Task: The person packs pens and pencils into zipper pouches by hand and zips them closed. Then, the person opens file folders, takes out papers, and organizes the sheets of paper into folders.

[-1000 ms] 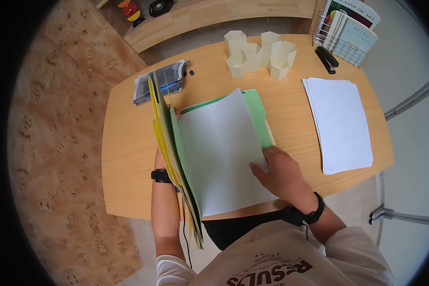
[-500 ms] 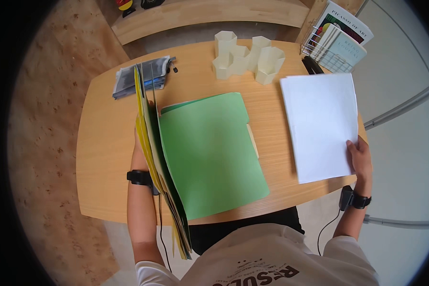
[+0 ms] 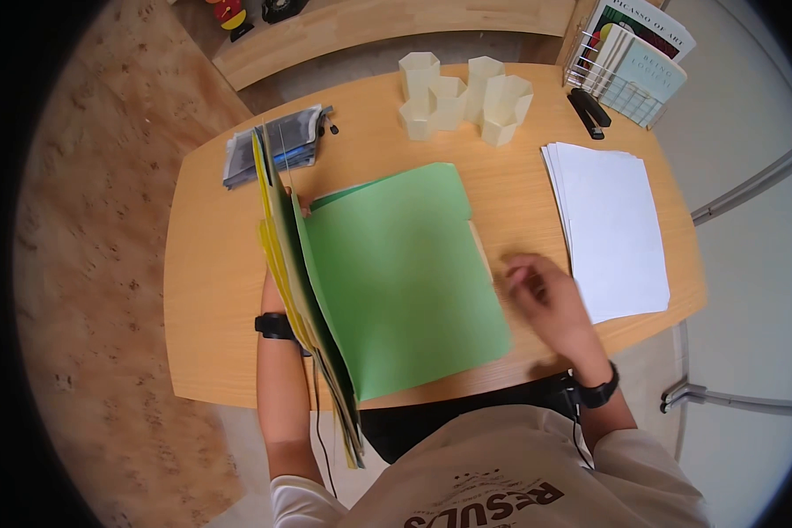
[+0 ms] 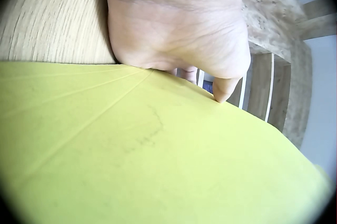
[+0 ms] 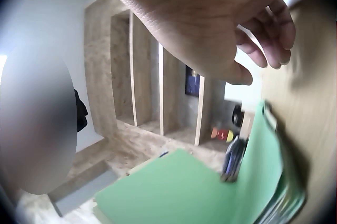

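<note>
Green folder [image 3: 405,282] and white papers [image 3: 614,233] leave tabletop [image 3: 515,207] between their edges.

Left side: I find the left forearm [image 3: 286,387] bare and extended forward, elbow nearly straight. The left hand [image 4: 181,40] is in a grip, mostly hidden in the head view. At the left wrist I note skin creases, the heel of the hand, and one finger [image 4: 225,89] bent over; the other fingertips show only partly.

Right side: I find the right forearm [image 3: 608,421] partly hidden and angled forward and inward, elbow bent. The right hand [image 3: 550,299] is raised, fingers loosely bent and blurred in the head view. At the right wrist I record the thumb [image 5: 240,74] apart from the bent fingers [image 5: 285,28].
</note>
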`<state>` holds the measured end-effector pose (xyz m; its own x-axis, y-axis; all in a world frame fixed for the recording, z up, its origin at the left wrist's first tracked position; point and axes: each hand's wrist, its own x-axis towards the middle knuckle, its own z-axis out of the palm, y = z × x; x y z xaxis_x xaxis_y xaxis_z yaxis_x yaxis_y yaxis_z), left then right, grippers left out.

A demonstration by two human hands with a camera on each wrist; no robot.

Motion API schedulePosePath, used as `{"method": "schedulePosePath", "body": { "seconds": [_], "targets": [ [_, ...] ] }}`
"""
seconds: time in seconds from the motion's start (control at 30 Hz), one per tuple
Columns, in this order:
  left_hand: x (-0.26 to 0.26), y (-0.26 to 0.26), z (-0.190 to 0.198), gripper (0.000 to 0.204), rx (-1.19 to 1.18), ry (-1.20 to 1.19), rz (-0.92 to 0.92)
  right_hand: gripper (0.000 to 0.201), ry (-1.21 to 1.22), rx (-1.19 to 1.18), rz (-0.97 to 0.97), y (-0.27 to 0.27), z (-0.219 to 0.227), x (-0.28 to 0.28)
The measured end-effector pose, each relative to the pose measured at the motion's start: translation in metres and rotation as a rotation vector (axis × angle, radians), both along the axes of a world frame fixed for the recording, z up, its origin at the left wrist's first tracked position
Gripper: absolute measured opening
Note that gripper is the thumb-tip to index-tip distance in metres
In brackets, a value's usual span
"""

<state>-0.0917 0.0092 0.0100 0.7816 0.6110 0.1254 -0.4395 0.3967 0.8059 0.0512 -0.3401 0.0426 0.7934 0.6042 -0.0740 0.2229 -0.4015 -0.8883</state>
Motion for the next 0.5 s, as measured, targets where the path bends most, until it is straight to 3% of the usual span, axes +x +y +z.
{"method": "schedulePosePath", "body": {
  "seconds": [0.1, 0.23, 0.43, 0.5],
  "targets": [
    [0.001, 0.018, -0.017, 0.029, -0.05, -0.052, -0.032, 0.019, -0.119, 0.022, 0.023, 0.022, -0.009, -0.016],
    [0.01, 0.025, -0.02, 0.018, 0.134, -0.033, 0.049, 0.016, -0.207, 0.016, -0.012, 0.028, -0.012, -0.017],
    [0.011, 0.046, -0.038, 0.038, 0.085, 0.128, 0.054, 0.021, -0.001, 0.032, 0.008, 0.032, 0.025, -0.025],
    [0.012, 0.039, -0.037, 0.042, 0.081, 0.15, 0.093, 0.039, 0.202, 0.212, 0.186, 0.034, 0.048, -0.035]
  ]
}}
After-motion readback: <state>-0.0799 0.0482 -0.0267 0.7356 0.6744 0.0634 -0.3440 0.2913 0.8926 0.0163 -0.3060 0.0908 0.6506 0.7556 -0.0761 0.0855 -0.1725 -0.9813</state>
